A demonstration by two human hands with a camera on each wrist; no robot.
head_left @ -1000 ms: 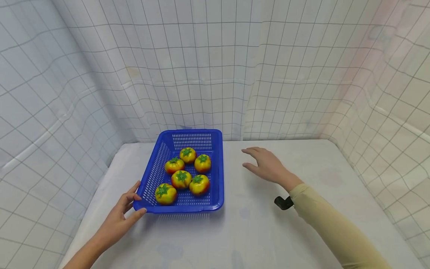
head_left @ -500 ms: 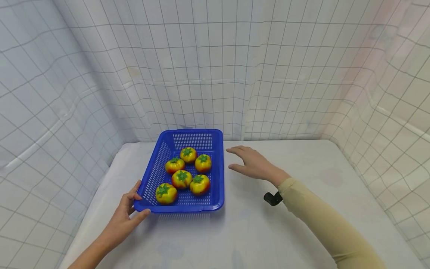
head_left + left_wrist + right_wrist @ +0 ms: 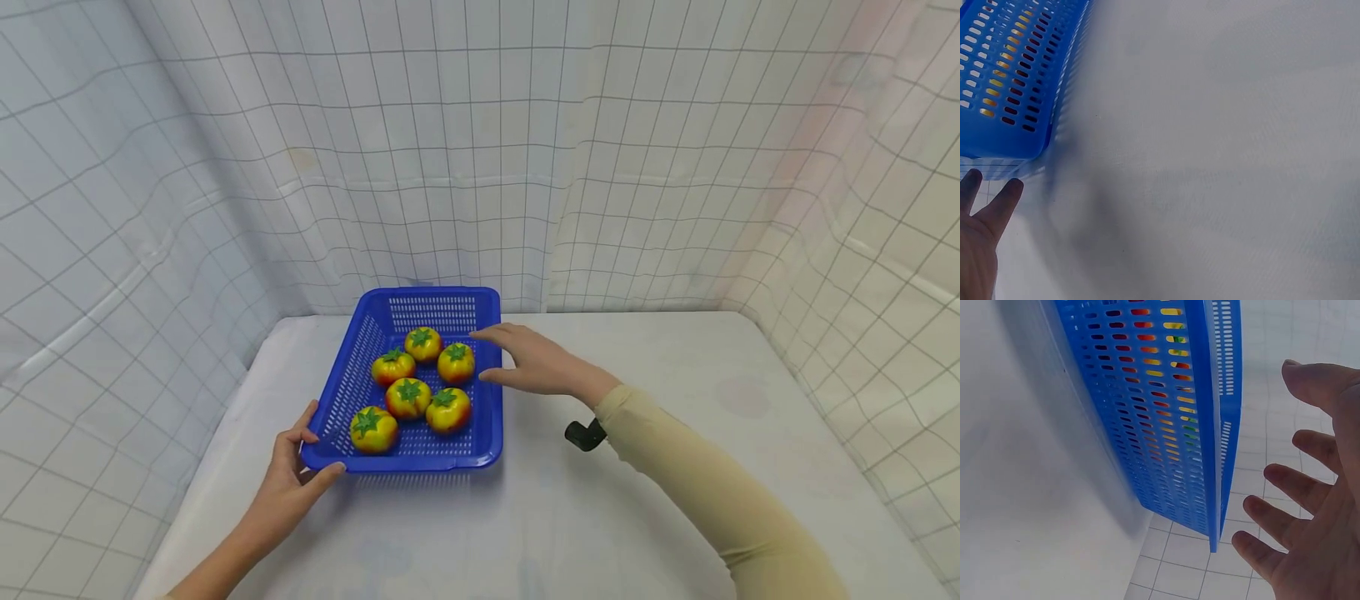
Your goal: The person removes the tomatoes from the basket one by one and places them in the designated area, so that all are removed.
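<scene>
A blue slotted plastic basket [image 3: 491, 417] stands left of the middle of the white table. Several yellow-and-red tomatoes [image 3: 408, 398] with green star-shaped tops lie in it. My left hand [image 3: 285, 492] is at the near left corner of the basket, thumb by the front rim and fingers along the left side; it lifts nothing. In the left wrist view, fingertips [image 3: 1013, 186] come close to the basket corner; contact is hard to tell. Over the right rim reaches my right hand [image 3: 536, 362], fingers extended, thumb apart, holding nothing. The nearest tomato [image 3: 456, 363] is just left of its fingertips.
A white cloth covers the table [image 3: 637, 517]. White grid-patterned curtains [image 3: 465, 167] hang at the back and both sides. A black wrist device [image 3: 585, 435] hangs below my right sleeve [image 3: 690, 467].
My right hand has moved left from beside the basket until its fingers are over the right rim. My left hand stays at the corner, its thumb slightly farther right. The tomatoes keep their places.
</scene>
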